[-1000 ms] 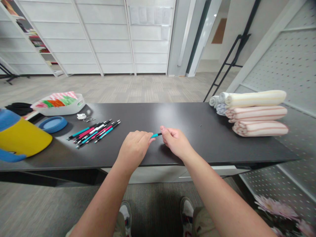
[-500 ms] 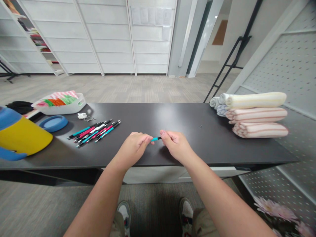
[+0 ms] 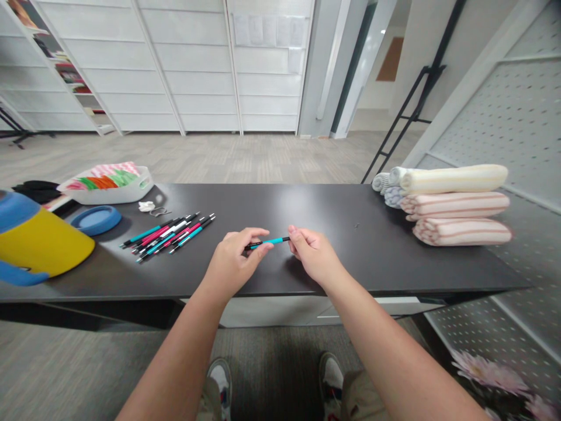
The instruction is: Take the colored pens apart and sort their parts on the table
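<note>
Both my hands hold one teal and black pen (image 3: 268, 241) level above the dark table (image 3: 350, 245). My left hand (image 3: 234, 263) pinches its left end between thumb and fingers. My right hand (image 3: 311, 254) pinches its right end with closed fingers. To the left, several more pens (image 3: 169, 233) in teal, pink, white and black lie in a bundle on the table.
A yellow and blue container (image 3: 35, 242) lies at the far left beside a blue lid (image 3: 95, 220). A white tray (image 3: 107, 184) of coloured cloths, a small white item (image 3: 144, 206) and rolled striped towels (image 3: 451, 202) at the right also sit here.
My hands have drawn apart a little, so more of the teal pen shows between them; its dark left part now sticks out from my left fingers.
</note>
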Action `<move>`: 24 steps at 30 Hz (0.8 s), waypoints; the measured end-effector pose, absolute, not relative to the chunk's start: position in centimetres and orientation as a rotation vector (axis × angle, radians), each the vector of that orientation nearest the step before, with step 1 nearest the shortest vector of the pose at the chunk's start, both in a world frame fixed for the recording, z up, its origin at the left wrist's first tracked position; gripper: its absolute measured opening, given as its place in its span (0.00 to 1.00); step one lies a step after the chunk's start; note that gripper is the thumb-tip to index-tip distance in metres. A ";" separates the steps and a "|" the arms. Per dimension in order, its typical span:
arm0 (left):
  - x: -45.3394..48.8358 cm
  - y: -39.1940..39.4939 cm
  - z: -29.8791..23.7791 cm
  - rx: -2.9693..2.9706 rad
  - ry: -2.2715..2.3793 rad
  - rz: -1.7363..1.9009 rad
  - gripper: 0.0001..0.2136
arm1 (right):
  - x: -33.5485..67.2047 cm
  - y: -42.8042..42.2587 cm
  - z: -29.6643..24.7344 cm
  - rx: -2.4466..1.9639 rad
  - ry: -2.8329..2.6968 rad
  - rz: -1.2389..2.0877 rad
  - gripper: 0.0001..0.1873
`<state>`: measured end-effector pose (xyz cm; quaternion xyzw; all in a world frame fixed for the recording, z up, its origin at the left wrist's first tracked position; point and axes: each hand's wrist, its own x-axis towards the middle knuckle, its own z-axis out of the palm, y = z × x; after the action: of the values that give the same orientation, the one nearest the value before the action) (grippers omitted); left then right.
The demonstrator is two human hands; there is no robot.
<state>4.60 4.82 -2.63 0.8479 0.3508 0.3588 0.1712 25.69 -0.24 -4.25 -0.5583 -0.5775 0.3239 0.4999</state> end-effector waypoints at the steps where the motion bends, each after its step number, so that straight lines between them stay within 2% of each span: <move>1: 4.5 4.8 -2.6 2.345 1.019 1.048 0.12 | 25.7 -0.2 -4.2 -1.339 -1.382 0.798 0.32; 7: 4.1 5.4 -2.4 1.927 1.099 1.093 0.11 | 25.6 -0.3 -3.8 -1.289 -1.429 0.898 0.20; 15: 4.1 5.5 -2.1 1.767 1.125 1.021 0.16 | 25.2 -0.6 -3.5 -1.399 -1.515 0.867 0.22; 19: 4.1 5.6 -2.3 1.762 1.121 1.018 0.17 | 25.3 -0.4 -3.8 -1.372 -1.479 0.846 0.16; 24: 4.2 5.8 -2.6 1.754 1.107 1.015 0.17 | 25.2 -0.5 -3.9 -1.370 -1.538 0.902 0.23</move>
<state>4.20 5.76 -2.56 0.6947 0.4386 0.4020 0.4042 25.21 -0.47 -3.88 -0.5494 -0.6170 0.3619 0.4318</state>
